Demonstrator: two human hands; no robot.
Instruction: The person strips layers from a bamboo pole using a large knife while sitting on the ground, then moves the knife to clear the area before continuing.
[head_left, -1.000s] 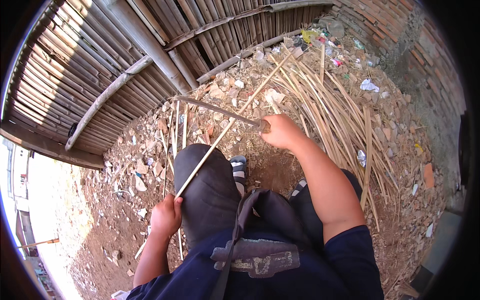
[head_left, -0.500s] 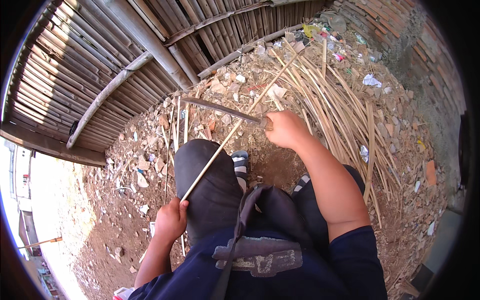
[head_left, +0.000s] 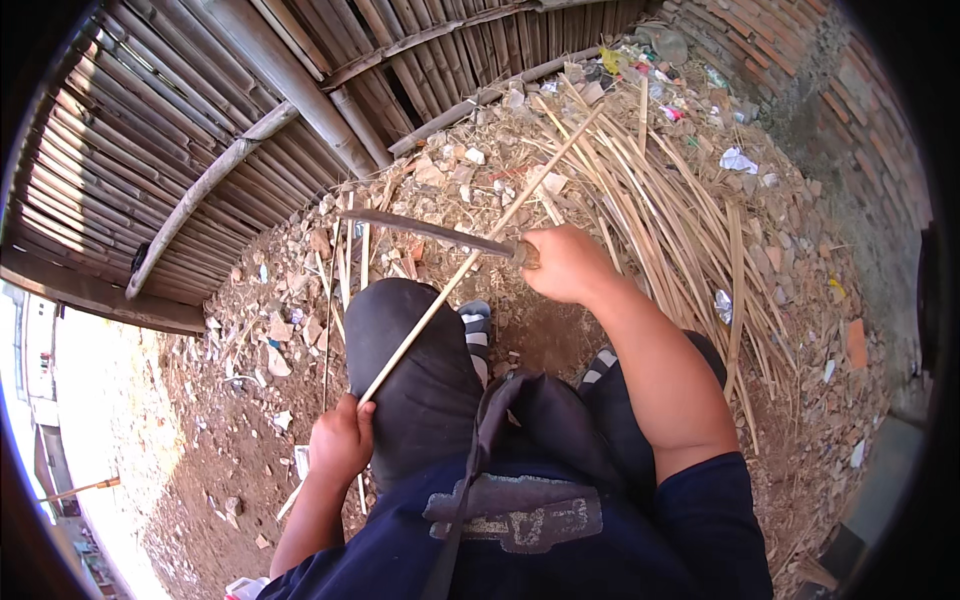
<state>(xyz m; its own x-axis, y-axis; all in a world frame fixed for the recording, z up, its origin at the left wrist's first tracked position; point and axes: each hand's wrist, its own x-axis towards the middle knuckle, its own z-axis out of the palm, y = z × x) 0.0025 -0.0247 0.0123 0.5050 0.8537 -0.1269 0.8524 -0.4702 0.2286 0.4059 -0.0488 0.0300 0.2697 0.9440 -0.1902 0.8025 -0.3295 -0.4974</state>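
A long pale bamboo strip (head_left: 424,325) slants from beside my left thigh up toward the far right. My left hand (head_left: 342,437) is closed round its near end. In my right hand (head_left: 567,263) is the handle of a large knife (head_left: 425,229), its long dark blade pointing left. The blade crosses the strip at about the middle of its length; whether its edge touches the strip I cannot make out. The strip runs over my left knee, and its far end lies above the pile of strips.
A heap of split bamboo strips (head_left: 670,230) spreads over the ground at the right. More upright strips (head_left: 350,260) stand beyond my left knee. Rubble and litter cover the dirt along a bamboo wall (head_left: 200,120) and a brick wall (head_left: 850,130).
The knife and my right hand have shifted slightly left. The view has moved a little; my left hand keeps its hold on the strip.
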